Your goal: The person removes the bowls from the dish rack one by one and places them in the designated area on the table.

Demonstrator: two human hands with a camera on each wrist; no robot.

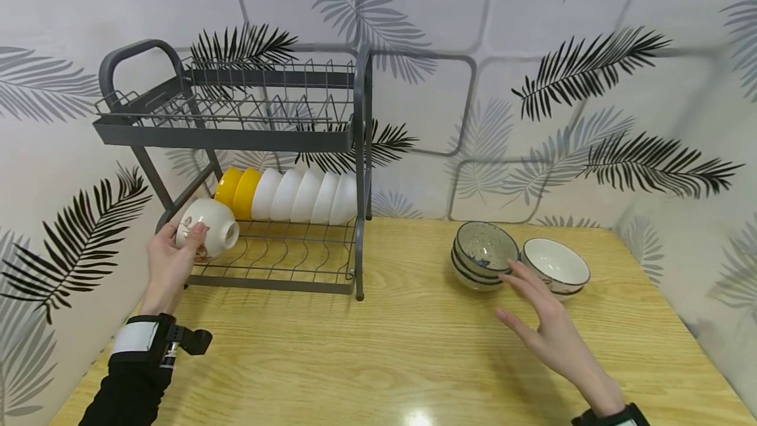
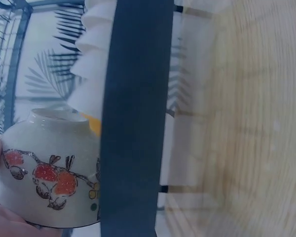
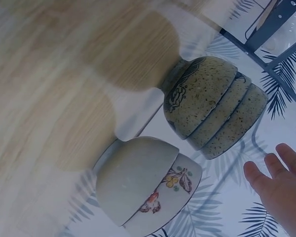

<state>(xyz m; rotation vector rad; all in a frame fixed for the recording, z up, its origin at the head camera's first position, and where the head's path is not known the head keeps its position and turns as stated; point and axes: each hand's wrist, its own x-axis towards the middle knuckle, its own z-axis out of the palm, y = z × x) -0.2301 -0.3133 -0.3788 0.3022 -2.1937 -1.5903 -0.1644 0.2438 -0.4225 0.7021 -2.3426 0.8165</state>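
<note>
At the front left of the dish rack's lower shelf, my left hand (image 1: 168, 258) grips a white bowl (image 1: 208, 225) with its thumb on the outside. That bowl lies tipped, its foot facing right; the left wrist view shows red birds and a branch painted on its side (image 2: 54, 173). My right hand (image 1: 550, 327) has its fingers spread and holds nothing. It is by a stack of speckled grey-green bowls (image 1: 485, 255), and the right wrist view shows the fingers apart from them. Beside this stack sit two nested white patterned bowls (image 1: 556, 265).
The dark two-tier dish rack (image 1: 278, 286) stands at the left against the patterned wall. On its lower shelf, yellow bowls (image 1: 244, 196) and several white bowls (image 1: 307, 196) stand on edge in a row. The wooden table (image 1: 367, 360) extends in front.
</note>
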